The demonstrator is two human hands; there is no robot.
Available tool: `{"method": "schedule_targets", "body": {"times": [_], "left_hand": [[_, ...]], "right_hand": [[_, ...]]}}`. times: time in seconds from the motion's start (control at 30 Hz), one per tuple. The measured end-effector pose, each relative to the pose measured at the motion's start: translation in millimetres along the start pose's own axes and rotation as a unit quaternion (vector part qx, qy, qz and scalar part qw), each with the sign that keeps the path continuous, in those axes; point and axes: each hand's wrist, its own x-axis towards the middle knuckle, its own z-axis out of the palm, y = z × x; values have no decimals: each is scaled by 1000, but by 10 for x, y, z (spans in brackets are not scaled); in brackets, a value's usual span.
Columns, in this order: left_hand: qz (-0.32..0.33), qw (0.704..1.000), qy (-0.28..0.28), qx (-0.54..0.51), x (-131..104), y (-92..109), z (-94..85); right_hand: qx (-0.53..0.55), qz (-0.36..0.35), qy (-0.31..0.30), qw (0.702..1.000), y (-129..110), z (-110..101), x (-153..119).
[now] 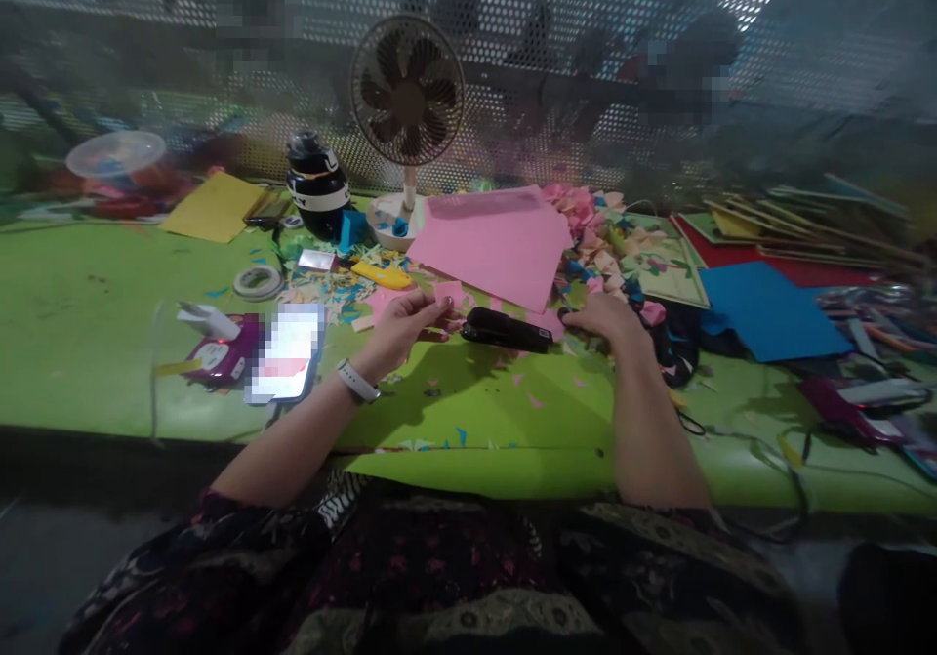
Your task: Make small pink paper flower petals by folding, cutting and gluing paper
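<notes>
My left hand point(410, 328) pinches a small piece of pink paper point(448, 291) just left of a black stapler point(509, 331). The stapler lies on the green table point(468, 421). To its right, my right hand point(604, 318) reaches down among paper scraps, its fingers bent beside a small dark thing point(565, 314); whether they grip it is unclear. Behind the stapler lie large pink sheets point(494, 240). A yellow cutter point(382, 274) rests on the scraps behind my left hand.
A fan point(408, 99) and a black bottle point(318, 186) stand at the back. Left are a phone point(287, 354), tape roll point(258, 283) and purple device point(224, 350). Right are crumpled paper pieces point(575, 208), a blue sheet point(772, 311) and another purple device point(841, 409).
</notes>
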Motion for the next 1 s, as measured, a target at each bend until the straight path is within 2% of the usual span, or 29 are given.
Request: {"method": "schedule_targets", "body": {"times": [0.1, 0.37, 0.43, 0.5, 0.53, 0.6, 0.67, 0.7, 0.8, 0.87, 1.0], "left_hand": [[2, 1000, 0, 4, 1, 2, 3], [3, 1000, 21, -7, 12, 23, 14], [3, 1000, 26, -11, 13, 20, 18], [6, 999, 34, -13, 13, 13, 23], [9, 999, 37, -15, 12, 10, 25], [18, 999, 39, -19, 9, 6, 27], [25, 999, 38, -25, 7, 8, 26], [26, 998, 39, -28, 6, 11, 25], [23, 998, 56, -35, 7, 19, 23], [24, 997, 70, -35, 8, 22, 22], [32, 996, 73, -48, 1, 33, 25]], "right_hand": [[-16, 22, -7, 1000, 48, -85, -56], [93, 101, 110, 984, 195, -322, -331], [220, 94, 171, 956, 204, -346, -355], [374, 68, 209, 901, 144, -362, -373], [443, 51, 206, 871, 85, -369, -388], [520, 9, 166, 838, -83, -379, -445], [617, -64, 70, 781, -289, -379, -544], [636, -95, 21, 765, -396, -373, -605], [636, -149, -96, 751, -691, -326, -793], [625, -160, -146, 750, -848, -279, -893], [618, -171, -165, 749, -1054, -204, -1011]]}}
